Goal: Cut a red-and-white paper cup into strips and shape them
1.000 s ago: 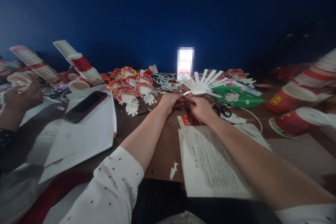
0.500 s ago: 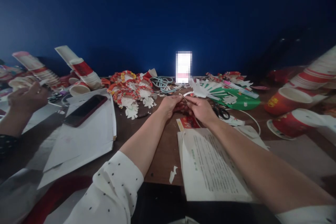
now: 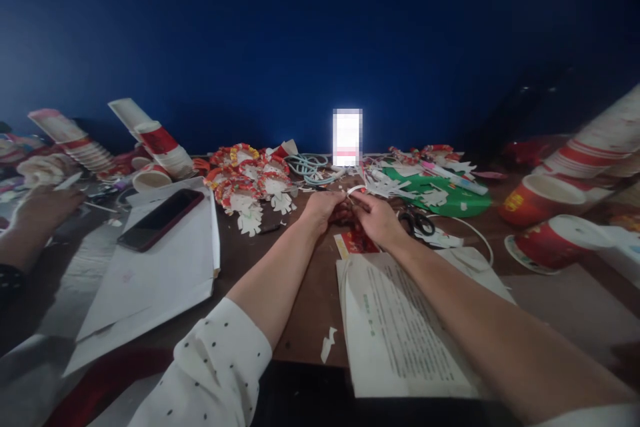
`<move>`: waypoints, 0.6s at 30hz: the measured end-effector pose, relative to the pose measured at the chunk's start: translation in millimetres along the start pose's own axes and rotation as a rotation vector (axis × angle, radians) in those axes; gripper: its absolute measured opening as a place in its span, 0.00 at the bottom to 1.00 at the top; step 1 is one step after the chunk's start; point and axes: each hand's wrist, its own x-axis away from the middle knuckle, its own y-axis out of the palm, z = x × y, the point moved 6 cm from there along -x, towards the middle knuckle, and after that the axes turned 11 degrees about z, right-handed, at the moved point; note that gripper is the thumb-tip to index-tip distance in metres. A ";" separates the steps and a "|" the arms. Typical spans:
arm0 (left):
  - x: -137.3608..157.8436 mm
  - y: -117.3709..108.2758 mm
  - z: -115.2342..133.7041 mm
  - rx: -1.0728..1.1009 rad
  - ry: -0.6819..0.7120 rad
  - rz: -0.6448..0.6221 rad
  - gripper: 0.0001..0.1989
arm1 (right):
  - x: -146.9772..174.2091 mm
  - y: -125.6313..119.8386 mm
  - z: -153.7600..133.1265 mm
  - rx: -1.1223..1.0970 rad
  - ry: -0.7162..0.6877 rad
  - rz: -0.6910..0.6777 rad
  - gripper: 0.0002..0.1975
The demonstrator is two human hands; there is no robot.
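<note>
Close together over the middle of the table, my left hand (image 3: 323, 208) and my right hand (image 3: 376, 217) both pinch with their fingertips. A white paper strip (image 3: 356, 189) curls up between them; its lower end is hidden by the fingers. Just below lies a red printed packet (image 3: 361, 242), partly covered by my right hand. Black-handled scissors (image 3: 417, 221) rest beside my right wrist. Under my right forearm is a printed sheet (image 3: 380, 320).
Red-and-white paper crafts (image 3: 250, 180) are heaped at left, near a phone (image 3: 161, 219) on white papers. Green paper (image 3: 457, 193) with white cuttings lies at right, before paper cups (image 3: 543, 199). Another person's hand (image 3: 45, 210) works at far left. A bright screen (image 3: 347, 139) stands behind.
The white strip, stretched out to the right before, now stands as a small curl above the fingertips. My right hand has shifted slightly left. The co-worker's hand has lowered. The view has tilted slightly up.
</note>
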 end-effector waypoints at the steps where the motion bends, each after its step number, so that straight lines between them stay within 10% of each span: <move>1: -0.2 0.5 0.6 -0.017 0.016 -0.010 0.07 | 0.0 0.2 0.2 0.001 0.009 -0.004 0.21; 18: -0.2 2.1 -1.4 -0.043 0.041 0.017 0.11 | -0.1 2.8 4.3 -0.085 0.010 0.007 0.20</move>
